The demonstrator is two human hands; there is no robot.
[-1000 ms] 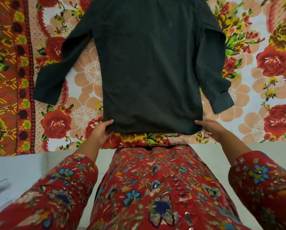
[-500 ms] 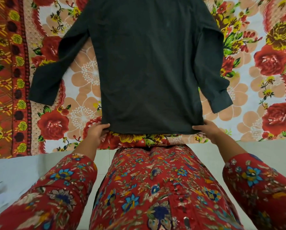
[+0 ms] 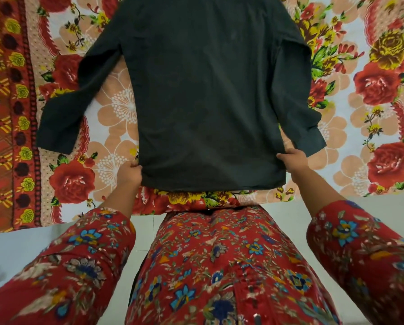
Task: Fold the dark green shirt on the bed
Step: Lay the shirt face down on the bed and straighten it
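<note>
Your shirt (image 3: 208, 95): plain dark green, near black, no print. Bedsheet (image 3: 379, 85) under it: white ground, big red roses, yellow blooms, green leaves, peach outline flowers with white dotted centres. Sheet border (image 3: 6, 113) at your left: red-orange, yellow stripes, column of dark and yellow roundels. Your sleeves (image 3: 83, 261) and garment: red, small blue, cream, orange flowers. Floor (image 3: 287, 221): pale grey-white.

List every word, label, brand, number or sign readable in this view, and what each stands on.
None can be read. The dark green long-sleeved cotton shirt shows plain fabric, no visible label or print. The floral red, peach and white bedsheet carries only flower patterns. The left hand and right hand bear no writing.
</note>
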